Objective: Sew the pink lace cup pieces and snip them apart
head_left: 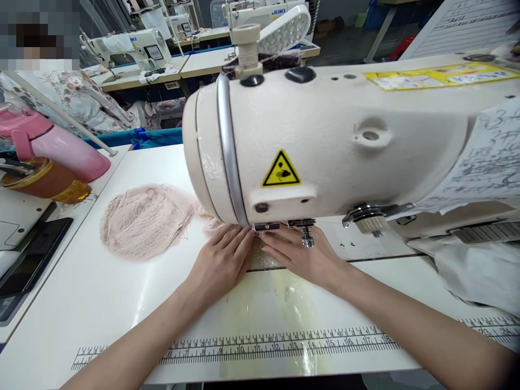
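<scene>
A cream sewing machine fills the middle of the view, its head hanging over a white table. My left hand lies flat on the table just under the machine head, fingers together and pointing at the needle area. My right hand lies flat beside it, fingertips near the presser foot. Both hands press on a small pale piece under the head; most of that piece is hidden. A heap of pink lace pieces lies to the left of my left hand.
A pink bottle and a brown-gold container stand at the far left beside a black phone. A printed ruler runs along the table's front edge. White cloth hangs at the right. Other sewing machines stand behind.
</scene>
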Demonstrator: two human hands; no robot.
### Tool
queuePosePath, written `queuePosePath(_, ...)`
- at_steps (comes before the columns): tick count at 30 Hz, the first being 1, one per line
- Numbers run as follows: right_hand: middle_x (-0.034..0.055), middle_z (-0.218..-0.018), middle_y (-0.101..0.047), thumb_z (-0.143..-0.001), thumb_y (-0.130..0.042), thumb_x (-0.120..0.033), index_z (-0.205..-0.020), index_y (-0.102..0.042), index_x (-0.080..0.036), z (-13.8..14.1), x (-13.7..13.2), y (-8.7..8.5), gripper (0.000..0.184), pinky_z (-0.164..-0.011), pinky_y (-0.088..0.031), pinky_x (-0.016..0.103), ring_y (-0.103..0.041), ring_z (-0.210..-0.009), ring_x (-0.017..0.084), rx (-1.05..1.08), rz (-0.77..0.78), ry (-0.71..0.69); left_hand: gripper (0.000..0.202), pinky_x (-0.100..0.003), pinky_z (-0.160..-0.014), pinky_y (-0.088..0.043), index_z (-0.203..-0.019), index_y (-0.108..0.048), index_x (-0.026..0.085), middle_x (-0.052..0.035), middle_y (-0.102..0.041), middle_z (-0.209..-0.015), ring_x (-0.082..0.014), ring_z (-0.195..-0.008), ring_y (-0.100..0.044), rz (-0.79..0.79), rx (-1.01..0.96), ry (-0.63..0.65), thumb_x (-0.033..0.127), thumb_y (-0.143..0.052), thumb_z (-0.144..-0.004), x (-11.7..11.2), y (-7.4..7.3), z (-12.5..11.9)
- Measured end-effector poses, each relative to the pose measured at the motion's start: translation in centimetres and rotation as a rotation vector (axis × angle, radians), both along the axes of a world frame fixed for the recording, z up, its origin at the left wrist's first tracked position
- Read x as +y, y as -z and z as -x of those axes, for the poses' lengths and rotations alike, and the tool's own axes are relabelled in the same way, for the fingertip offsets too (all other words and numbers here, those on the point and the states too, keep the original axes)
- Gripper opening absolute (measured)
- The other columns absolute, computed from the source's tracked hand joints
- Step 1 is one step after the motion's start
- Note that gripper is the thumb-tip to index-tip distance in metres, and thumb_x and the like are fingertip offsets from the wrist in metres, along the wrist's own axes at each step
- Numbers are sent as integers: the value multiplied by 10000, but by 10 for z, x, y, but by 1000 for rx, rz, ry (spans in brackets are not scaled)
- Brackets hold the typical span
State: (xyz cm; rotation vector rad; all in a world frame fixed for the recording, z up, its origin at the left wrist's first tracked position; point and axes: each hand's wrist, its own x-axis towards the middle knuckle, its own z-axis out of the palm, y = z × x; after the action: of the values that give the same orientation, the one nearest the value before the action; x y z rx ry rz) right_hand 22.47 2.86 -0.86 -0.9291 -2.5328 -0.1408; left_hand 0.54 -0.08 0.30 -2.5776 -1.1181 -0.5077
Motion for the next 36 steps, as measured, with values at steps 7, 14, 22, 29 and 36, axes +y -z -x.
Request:
queuePosePath(7, -2, -1129, -687, -1007, -388, -386, -1112, -657, -260, 4, -4, 1, 315, -526, -322, 302, -632, -732, 124, -15, -82, 54, 334, -452, -884, -532, -1248, -583, 122, -107, -690, -1154, -242, -965, -679, 21, 4, -4, 175, -485, -933, 1, -1, 0)
queuePosePath(14, -18, -1141, -689, -1031, -284, -375, -1172, -630, -287, 3, -6, -9, 384, -561, -363, 341, -648, -764, 155, -115, 22, 63, 339, -451, -867, -524, -1241, -595, 116, -105, -688, -1165, -240, -916, -685, -12, 4, -3, 169, -507, -917, 2, -2, -1)
queuePosePath(22, 2, -1230, -651, -1018, -347, -385, -1194, -616, -268, 6, -7, -3, 342, -636, -423, 334, -632, -937, 178, -68, -14, 74, 319, -457, -879, -494, -1202, -617, 88, -116, -695, -1144, -248, -887, -679, -23, 17, -26, 181, -523, -911, 3, -1, -1)
queuePosePath(29, 26, -1239, -643, -1013, -370, -381, -1179, -625, -238, 10, -5, 1, 336, -757, -423, 355, -582, -1075, 201, -20, -57, 89, 342, -457, -864, -484, -1219, -600, 56, -129, -687, -1157, -258, -892, -672, -14, 38, -56, 184, -499, -918, 2, -1, -3)
queuePosePath(36, 27, -1303, -613, -1026, -319, -388, -1261, -583, -243, 14, -7, -4, 382, -688, -403, 360, -625, -1009, 192, -120, -5, 145, 362, -449, -873, -487, -1253, -584, 84, -124, -698, -1124, -249, -888, -668, 7, 54, -77, 194, -473, -927, 3, -3, -4)
